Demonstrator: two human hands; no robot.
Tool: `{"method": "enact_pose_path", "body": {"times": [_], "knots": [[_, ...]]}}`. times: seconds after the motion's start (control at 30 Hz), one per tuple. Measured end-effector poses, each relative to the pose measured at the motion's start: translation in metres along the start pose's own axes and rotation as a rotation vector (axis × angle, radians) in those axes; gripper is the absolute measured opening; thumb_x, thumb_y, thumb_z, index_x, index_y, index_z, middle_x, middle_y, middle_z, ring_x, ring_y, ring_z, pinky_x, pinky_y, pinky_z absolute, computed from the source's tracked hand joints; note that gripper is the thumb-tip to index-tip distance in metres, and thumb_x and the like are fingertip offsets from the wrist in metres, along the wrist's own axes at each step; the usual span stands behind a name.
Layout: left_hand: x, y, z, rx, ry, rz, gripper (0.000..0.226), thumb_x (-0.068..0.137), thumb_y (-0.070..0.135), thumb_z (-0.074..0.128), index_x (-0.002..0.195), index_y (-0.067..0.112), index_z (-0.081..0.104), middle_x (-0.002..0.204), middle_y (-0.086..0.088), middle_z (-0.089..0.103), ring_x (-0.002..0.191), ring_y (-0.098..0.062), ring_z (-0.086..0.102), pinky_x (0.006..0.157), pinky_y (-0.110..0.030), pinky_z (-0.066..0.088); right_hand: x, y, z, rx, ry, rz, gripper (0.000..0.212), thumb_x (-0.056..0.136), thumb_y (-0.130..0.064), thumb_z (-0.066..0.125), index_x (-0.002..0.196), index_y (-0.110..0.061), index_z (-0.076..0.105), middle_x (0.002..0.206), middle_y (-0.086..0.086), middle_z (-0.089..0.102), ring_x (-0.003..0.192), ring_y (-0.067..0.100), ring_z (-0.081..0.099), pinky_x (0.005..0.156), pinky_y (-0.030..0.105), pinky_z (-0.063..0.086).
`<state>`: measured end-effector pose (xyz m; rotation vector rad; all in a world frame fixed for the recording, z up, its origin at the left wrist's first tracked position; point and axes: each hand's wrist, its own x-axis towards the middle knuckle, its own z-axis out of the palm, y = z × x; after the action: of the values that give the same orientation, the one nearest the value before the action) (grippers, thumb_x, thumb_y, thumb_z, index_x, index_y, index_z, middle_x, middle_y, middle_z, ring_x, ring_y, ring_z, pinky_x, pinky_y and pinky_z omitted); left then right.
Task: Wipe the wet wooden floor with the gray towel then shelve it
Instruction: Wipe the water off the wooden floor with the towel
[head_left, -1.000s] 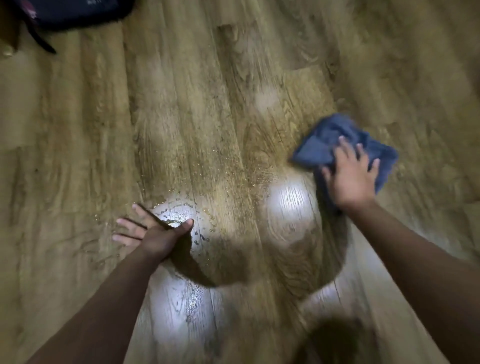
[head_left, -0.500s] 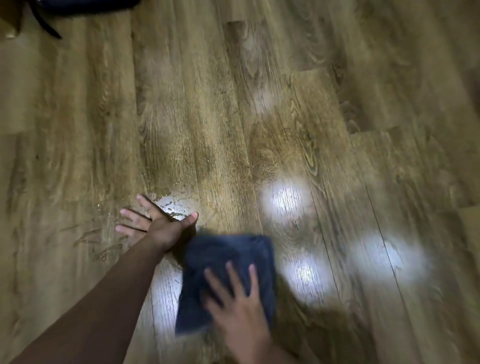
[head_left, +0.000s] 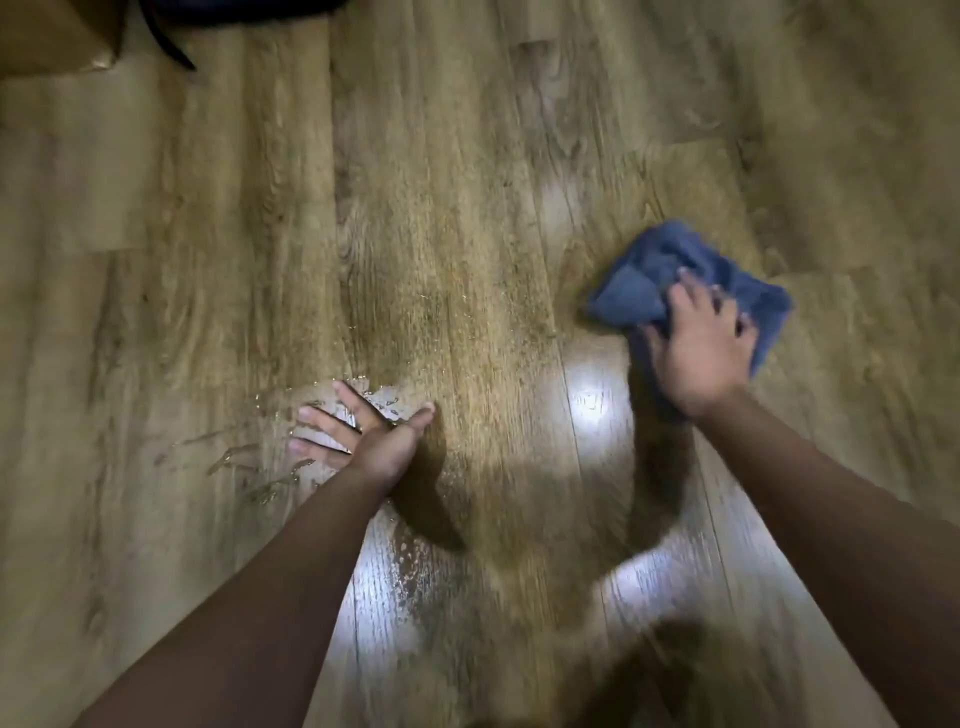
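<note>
The gray-blue towel (head_left: 670, 280) lies crumpled on the wooden floor (head_left: 415, 208) at the right. My right hand (head_left: 698, 348) presses down on its near part, fingers spread over the cloth. My left hand (head_left: 363, 434) rests flat on the floor at the lower middle, fingers apart, holding nothing. Water droplets and streaks (head_left: 249, 467) glisten to the left of and around the left hand, and a damp sheen (head_left: 410, 571) shows below it.
A dark bag with a strap (head_left: 171, 36) lies at the top left edge, next to a brown box corner (head_left: 52, 41). Bright light reflections (head_left: 587, 400) sit on the planks between my arms. My shadow darkens the bottom middle.
My right hand has swept the towel from beside the left hand, low in the middle, out to the far right. The left hand has stayed planted.
</note>
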<state>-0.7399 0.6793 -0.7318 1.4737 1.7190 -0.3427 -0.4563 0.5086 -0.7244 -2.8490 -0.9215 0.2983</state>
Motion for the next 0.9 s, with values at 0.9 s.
{"method": "enact_pose_path", "body": {"times": [0.9], "knots": [[0.013, -0.114, -0.086, 0.239, 0.577, 0.16, 0.071, 0.084, 0.069, 0.027, 0.131, 0.018, 0.04, 0.145, -0.024, 0.037, 0.135, -0.042, 0.033, 0.106, -0.067, 0.022, -0.116, -0.103, 0.034, -0.113, -0.15, -0.518, 0.05, 0.093, -0.035, 0.063, 0.14, -0.03, 0.048, 0.163, -0.007, 0.027, 0.145, 0.031, 0.032, 0.107, 0.06, 0.03]]}}
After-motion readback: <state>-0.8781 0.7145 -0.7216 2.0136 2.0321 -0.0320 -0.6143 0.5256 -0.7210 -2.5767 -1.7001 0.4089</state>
